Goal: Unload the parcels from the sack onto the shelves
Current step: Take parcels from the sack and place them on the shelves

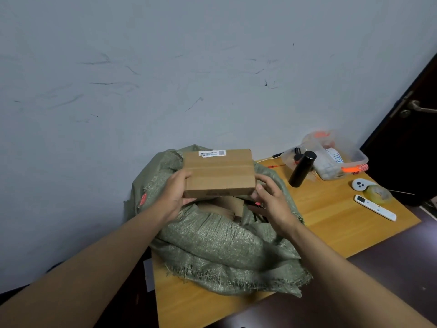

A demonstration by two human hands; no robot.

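A brown cardboard parcel [218,172] with a white label at its far edge is held above the open mouth of a green woven sack [220,242]. My left hand [173,192] grips its left end, thumb on top. My right hand [269,200] grips its right end. The sack lies crumpled on a wooden table [331,216]. More brown cardboard [227,205] shows inside the sack's opening, under the held parcel. No shelves are in view.
A black bottle [302,168], a clear plastic tub of items [331,159], a roll of tape [378,194], a white controller [360,185] and a white remote [374,207] lie on the table's right part. A grey wall stands behind; a dark door [413,138] is at right.
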